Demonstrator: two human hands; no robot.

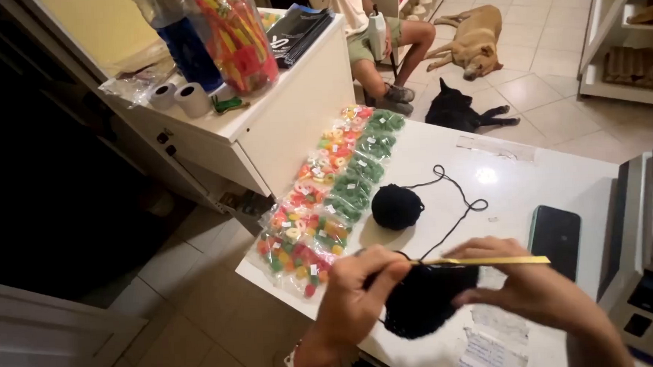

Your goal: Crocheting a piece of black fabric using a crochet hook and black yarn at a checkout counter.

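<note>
Crochet work, a dark patch of black yarn already worked to a fair size, hung between both hands over the near edge of the white counter. Her left hand pinched the fabric closed; the right hand gripped a yellow hook. Plenty remained, I judged: the yarn ball beside the candy bags looked full, its strand running to the piece.

- The left hand is curling its fingers into a tight pinch, wrist bent upward.
- The right hand is pinching likewise, its fingers pointing leftward.
</note>
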